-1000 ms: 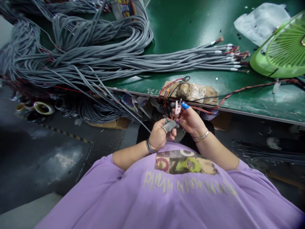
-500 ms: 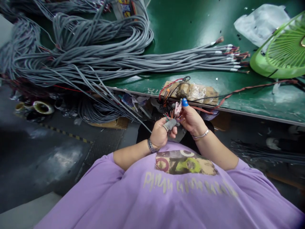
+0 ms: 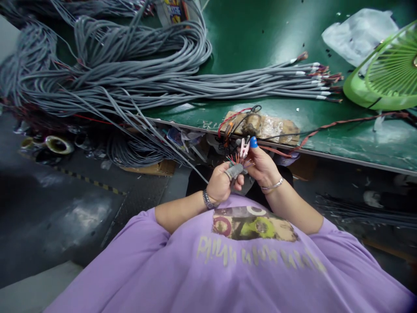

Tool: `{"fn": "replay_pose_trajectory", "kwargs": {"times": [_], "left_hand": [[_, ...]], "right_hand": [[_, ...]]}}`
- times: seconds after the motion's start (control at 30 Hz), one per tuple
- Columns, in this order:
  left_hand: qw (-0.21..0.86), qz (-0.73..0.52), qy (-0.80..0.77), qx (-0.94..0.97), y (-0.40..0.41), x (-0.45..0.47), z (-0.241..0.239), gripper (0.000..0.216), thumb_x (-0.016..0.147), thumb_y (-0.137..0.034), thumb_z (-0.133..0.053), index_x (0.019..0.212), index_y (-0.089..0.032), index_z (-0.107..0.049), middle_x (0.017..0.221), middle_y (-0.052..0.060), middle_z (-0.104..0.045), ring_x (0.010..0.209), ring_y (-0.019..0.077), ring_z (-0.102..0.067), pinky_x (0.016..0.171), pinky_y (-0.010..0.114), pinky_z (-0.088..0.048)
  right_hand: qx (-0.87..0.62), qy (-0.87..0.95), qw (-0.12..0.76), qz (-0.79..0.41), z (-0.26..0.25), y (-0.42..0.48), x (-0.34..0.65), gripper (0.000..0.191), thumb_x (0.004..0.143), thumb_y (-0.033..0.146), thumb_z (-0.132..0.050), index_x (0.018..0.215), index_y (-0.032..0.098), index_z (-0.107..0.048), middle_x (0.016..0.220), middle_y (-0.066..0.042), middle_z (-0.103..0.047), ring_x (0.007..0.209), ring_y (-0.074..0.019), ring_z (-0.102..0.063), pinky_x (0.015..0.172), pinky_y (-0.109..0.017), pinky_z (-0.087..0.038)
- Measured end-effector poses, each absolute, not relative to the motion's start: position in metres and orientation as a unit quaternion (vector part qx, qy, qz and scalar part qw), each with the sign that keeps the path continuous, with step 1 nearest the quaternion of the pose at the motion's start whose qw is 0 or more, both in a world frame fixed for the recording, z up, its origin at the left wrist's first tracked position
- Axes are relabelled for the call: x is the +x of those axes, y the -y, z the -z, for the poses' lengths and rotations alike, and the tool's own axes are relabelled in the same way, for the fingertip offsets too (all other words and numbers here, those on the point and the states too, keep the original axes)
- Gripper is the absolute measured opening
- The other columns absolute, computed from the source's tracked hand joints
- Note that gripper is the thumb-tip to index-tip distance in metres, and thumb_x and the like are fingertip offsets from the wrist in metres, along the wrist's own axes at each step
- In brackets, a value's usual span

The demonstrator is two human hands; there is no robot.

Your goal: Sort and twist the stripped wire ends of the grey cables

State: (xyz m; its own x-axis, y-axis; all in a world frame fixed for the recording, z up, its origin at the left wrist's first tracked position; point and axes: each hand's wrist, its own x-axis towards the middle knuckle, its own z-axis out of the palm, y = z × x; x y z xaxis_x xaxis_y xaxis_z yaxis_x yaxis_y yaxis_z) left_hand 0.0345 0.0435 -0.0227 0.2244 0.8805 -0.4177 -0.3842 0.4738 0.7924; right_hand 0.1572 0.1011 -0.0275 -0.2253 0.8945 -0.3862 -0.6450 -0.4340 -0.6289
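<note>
My left hand is closed around the end of a grey cable, with its thumb, in a grey cover, pressed on top. Thin coloured wires fan out beyond that thumb. Close by on the right, my right hand is closed, a blue cover on its thumb tip. Between its thumb and fingers sits a small pale pink clip, just above the wires. The fingers behind the clip are partly hidden.
Along the green table lies a big bundle of grey cables, stripped ends to the right. A green fan and a plastic bag stand at the right. By the edge, a taped cardboard piece lies among dark and red leads.
The pink clip has turned more upright, and its two upper arms now show apart. My right hand has shifted slightly; my left keeps its hold on the cable.
</note>
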Motion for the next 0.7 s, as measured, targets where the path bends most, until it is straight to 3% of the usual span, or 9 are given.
{"fn": "replay_pose_trajectory", "kwargs": {"times": [0.2,0.7], "left_hand": [[0.727,-0.428,-0.454,0.286,-0.043,0.035,0.023,0.039,0.064,-0.047,-0.077,0.075,-0.016,-0.056,0.050,-0.004,-0.059,0.035,0.0065,-0.047,0.036,0.017,-0.037],[0.712,-0.438,-0.454,0.308,-0.041,0.034,0.023,0.040,0.066,-0.050,-0.077,0.075,-0.016,-0.056,0.050,-0.004,-0.058,0.036,0.0072,-0.049,0.036,0.018,-0.037]], "right_hand": [[-0.353,0.162,0.513,-0.766,0.030,-0.101,0.158,0.040,0.071,0.055,-0.080,0.073,0.018,-0.066,0.060,0.002,-0.065,0.052,-0.0090,-0.054,0.051,-0.023,-0.043],[-0.346,0.194,0.505,-0.766,0.039,-0.101,0.157,0.046,0.068,0.063,-0.078,0.077,0.019,-0.065,0.065,0.002,-0.064,0.055,-0.0098,-0.052,0.053,-0.025,-0.042]]}}
